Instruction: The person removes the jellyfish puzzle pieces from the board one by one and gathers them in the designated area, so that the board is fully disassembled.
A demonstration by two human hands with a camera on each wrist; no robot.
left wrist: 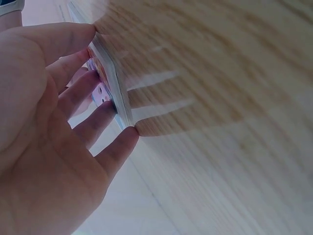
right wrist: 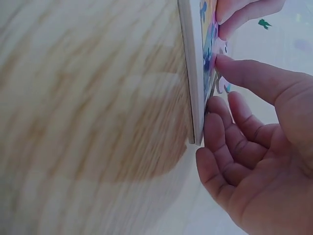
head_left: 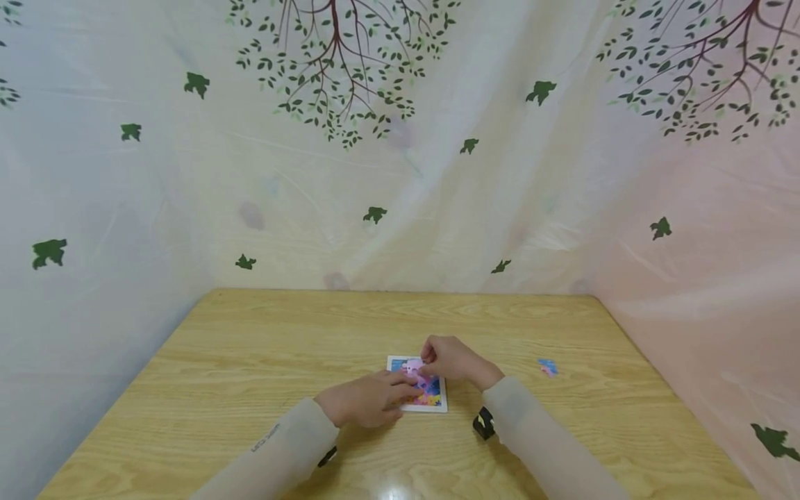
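A small jigsaw puzzle point(head_left: 431, 399) with a white border and a pink, blue and yellow picture lies on the table. My left hand point(head_left: 371, 399) rests across its left side, fingers spread and fairly straight; the left wrist view shows the thumb and little finger at the board's edge point(left wrist: 113, 81). Over the upper right part of the puzzle, my right hand point(head_left: 456, 360) pinches a puzzle piece point(right wrist: 221, 84) between thumb and index finger. That piece stands slightly raised from the board in the right wrist view, and the fingers hide much of it.
A loose blue and pink puzzle piece point(head_left: 547, 367) lies on the wooden table point(head_left: 281, 333), to the right of the right hand. A pale curtain point(head_left: 425, 236) printed with leaves and branches hangs behind the table and at both sides.
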